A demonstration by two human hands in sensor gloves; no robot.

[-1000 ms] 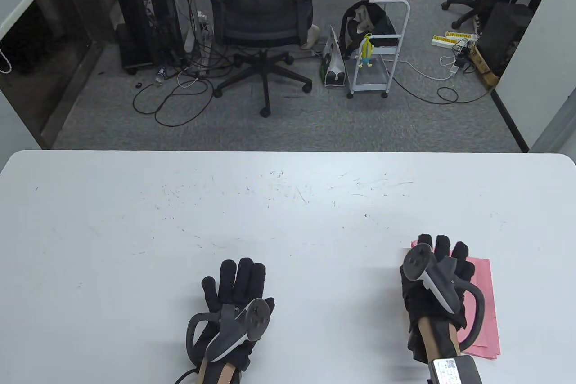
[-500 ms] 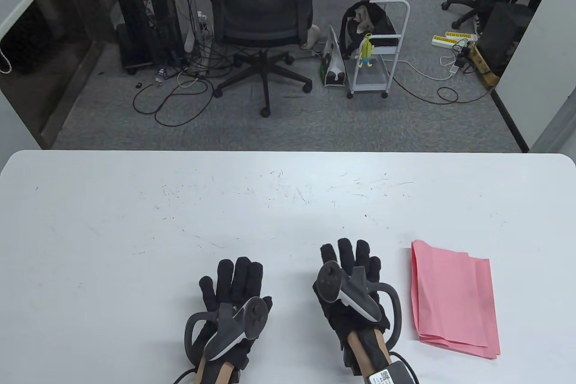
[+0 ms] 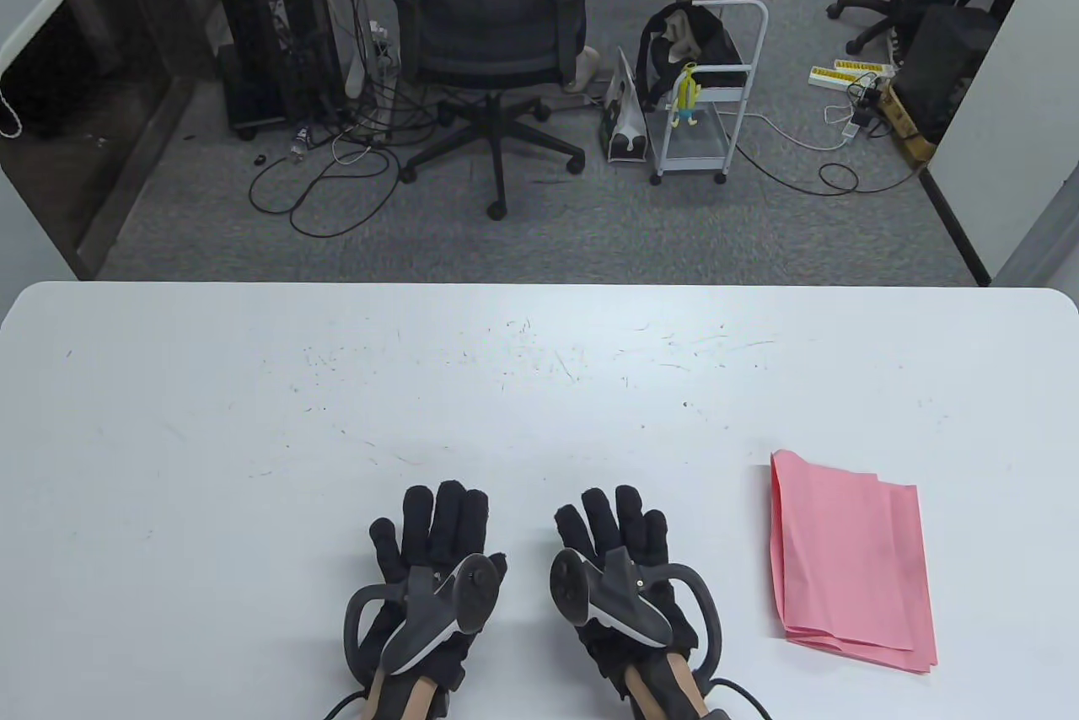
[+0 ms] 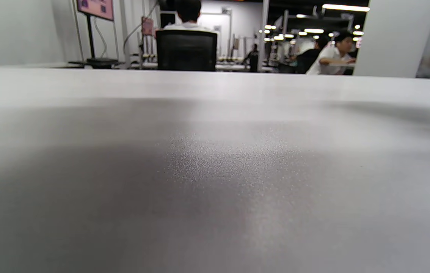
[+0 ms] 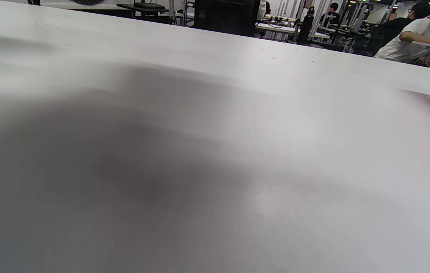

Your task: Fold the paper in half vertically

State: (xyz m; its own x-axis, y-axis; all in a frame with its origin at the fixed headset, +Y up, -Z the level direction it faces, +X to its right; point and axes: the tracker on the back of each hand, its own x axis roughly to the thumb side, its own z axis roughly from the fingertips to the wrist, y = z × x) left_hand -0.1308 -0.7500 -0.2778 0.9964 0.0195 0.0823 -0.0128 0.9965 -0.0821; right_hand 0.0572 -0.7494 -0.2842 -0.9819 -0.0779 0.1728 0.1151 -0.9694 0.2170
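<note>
I've got my left grip (image 3: 434, 547) and right grip (image 3: 620, 564) flat, fingers spread, holding nothing, parked side by side on the desk (image 3: 253, 416). The pink paper (image 3: 851, 556) lies folded, well right of my right grip, so I judge the fold done.

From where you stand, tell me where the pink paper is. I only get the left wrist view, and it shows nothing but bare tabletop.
Observer: The pink paper lies folded on the table, off to the right of both hands.
Operator: Say whether the right hand is touching it.
Observer: No. The right hand rests flat on the table beside the left hand, clear of the paper.
Operator: Report the paper's edges.
Observer: Layered edges show at its near end; the layers do not line up exactly.
</note>
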